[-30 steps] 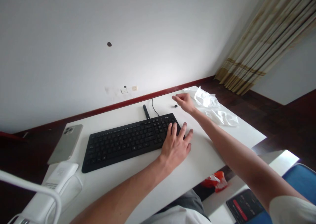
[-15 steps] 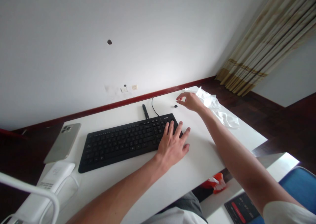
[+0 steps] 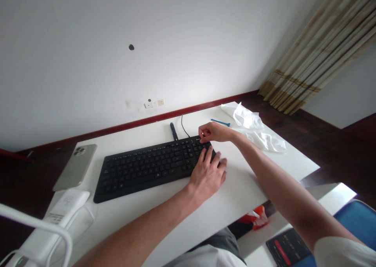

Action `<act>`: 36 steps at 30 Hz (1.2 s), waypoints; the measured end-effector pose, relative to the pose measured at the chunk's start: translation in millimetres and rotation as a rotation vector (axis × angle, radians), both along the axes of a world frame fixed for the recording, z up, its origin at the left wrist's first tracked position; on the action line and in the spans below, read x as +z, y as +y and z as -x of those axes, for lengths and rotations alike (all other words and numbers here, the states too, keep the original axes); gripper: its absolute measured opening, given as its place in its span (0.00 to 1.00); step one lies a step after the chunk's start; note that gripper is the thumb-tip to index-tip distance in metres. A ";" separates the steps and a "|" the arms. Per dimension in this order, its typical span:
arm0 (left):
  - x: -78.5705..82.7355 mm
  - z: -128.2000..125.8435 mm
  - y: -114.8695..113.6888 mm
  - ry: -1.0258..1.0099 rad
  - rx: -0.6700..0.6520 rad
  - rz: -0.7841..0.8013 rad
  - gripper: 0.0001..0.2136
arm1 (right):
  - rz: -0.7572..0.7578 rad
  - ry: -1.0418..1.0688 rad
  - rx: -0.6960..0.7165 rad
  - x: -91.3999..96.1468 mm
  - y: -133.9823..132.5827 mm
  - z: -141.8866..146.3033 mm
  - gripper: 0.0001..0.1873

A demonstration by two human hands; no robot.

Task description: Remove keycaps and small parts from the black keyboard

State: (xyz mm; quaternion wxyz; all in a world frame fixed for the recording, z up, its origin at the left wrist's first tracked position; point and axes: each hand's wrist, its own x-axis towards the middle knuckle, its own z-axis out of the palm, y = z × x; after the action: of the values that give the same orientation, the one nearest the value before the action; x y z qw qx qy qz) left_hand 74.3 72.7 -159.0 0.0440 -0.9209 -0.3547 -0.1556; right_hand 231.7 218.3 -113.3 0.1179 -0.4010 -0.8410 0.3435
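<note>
A black keyboard (image 3: 147, 166) lies at a slant on the white desk. My left hand (image 3: 208, 173) rests over its right end, fingers stretched over the number keys and slightly apart, the thumb side on the desk. Above the keyboard's upper right corner, my right hand (image 3: 214, 132) has its fingers curled and thumb and forefinger closed in a pinch. Whatever is between those fingertips is too small or hidden to make out. Just behind the right hand lies a thin blue tool (image 3: 220, 122).
Behind the keyboard are a dark stick-like object (image 3: 174, 131) and a black cable (image 3: 184, 126). Crumpled clear plastic (image 3: 249, 120) lies at the right. A phone (image 3: 75, 167) and a white power strip (image 3: 63, 216) with cables occupy the left side.
My right hand has moved left and nearer, to the keyboard's corner. The small black piece on the desk no longer shows; the blue tool has come into view. My left fingers have drawn closer together.
</note>
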 end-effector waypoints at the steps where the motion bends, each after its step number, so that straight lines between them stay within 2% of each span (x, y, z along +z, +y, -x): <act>1: 0.0 -0.1 0.1 -0.004 0.000 0.000 0.21 | -0.009 -0.005 -0.002 -0.2 -0.5 1.0 0.12; 6: 1.1 -0.1 -0.3 -0.008 -0.002 0.010 0.20 | -0.056 -0.014 -0.021 2.5 1.4 -3.7 0.11; 8: 2.6 0.9 -0.6 -0.012 0.018 0.019 0.21 | -0.155 0.007 -0.116 3.6 4.7 -10.3 0.09; 11: 4.9 3.9 0.5 -0.027 0.065 0.034 0.24 | -0.356 0.023 -0.347 3.3 12.5 -24.2 0.06; 14: 4.9 8.4 5.0 -0.039 0.112 0.046 0.29 | -0.447 -0.023 -0.436 0.6 20.5 -37.5 0.06; 18: 2.1 14.9 14.8 -0.035 0.158 0.052 0.31 | -0.426 -0.081 -0.419 -5.9 27.2 -46.8 0.08; 26: 0.9 20.1 28.9 -0.015 0.129 0.013 0.32 | -0.340 -0.150 -0.280 -20.2 32.0 -48.6 0.13; 30: -0.6 17.7 36.2 -0.028 0.148 -0.001 0.31 | -0.314 -0.135 -0.289 -21.9 30.5 -46.5 0.19; 36: -2.6 15.6 44.3 -0.037 0.171 0.000 0.31 | -0.324 -0.179 -0.313 -23.6 31.9 -46.7 0.16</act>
State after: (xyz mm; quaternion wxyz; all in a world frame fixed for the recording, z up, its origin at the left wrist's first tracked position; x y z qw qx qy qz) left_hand 58.7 117.0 -161.6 0.0504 -0.8842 -0.4327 -0.1684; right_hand 278.3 250.1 -136.8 0.1576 -0.5312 -0.8198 0.1446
